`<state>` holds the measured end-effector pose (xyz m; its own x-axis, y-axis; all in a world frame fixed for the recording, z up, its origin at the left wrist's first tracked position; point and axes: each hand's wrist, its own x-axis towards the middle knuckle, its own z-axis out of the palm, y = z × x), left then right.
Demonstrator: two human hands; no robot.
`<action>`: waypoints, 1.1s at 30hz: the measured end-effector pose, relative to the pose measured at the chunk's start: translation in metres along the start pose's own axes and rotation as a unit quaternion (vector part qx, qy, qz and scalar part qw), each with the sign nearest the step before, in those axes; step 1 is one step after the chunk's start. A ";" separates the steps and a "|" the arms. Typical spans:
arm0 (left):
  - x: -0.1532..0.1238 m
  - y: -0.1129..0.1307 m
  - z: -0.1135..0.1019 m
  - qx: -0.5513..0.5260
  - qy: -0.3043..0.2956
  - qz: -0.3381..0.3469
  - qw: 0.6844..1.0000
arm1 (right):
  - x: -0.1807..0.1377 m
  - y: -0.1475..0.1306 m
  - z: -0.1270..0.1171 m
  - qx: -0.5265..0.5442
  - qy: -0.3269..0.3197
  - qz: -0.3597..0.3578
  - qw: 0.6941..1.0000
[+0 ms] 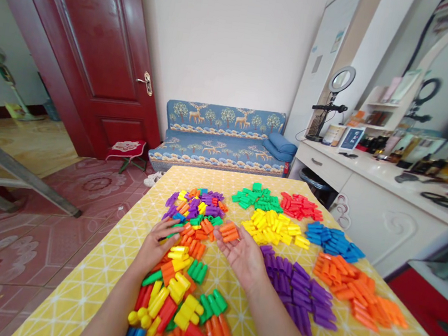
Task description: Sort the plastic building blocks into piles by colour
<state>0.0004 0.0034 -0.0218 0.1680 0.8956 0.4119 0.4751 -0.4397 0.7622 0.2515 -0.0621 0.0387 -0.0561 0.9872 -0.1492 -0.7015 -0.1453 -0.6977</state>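
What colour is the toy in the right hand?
Orange. The toy in the right hand shows best in the head view.

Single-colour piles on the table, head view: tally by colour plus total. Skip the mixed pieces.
Green pile: 1
Red pile: 1
Yellow pile: 1
Blue pile: 1
Purple pile: 1
Orange pile: 1
Total: 6 piles; single pieces overlap too much to count.
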 end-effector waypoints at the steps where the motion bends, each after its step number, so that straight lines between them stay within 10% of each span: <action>1: 0.000 0.000 0.000 0.001 -0.001 0.000 1.000 | 0.000 -0.001 0.000 0.019 0.001 0.004 1.000; 10: 0.001 -0.005 0.001 0.001 -0.006 0.007 1.000 | -0.003 -0.014 -0.004 0.081 0.043 0.003 0.996; 16: 0.002 -0.007 0.001 0.001 -0.005 0.010 1.000 | -0.013 -0.064 -0.057 -0.029 0.151 -0.189 0.970; 21: 0.002 -0.006 0.001 0.004 -0.006 0.013 1.000 | -0.038 -0.118 -0.138 -0.307 0.319 -0.340 0.830; 27: 0.002 -0.007 0.001 0.002 -0.004 0.007 1.000 | -0.073 -0.150 -0.215 -0.611 0.404 -0.314 0.604; 33: 0.002 -0.007 0.001 0.002 -0.004 0.010 1.000 | -0.080 -0.149 -0.232 -0.684 0.386 -0.260 0.562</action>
<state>-0.0015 0.0083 -0.0266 0.1841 0.8875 0.4224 0.4756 -0.4565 0.7520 0.5256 -0.1346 -0.0084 0.5989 0.6739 0.4327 0.7513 -0.2857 -0.5949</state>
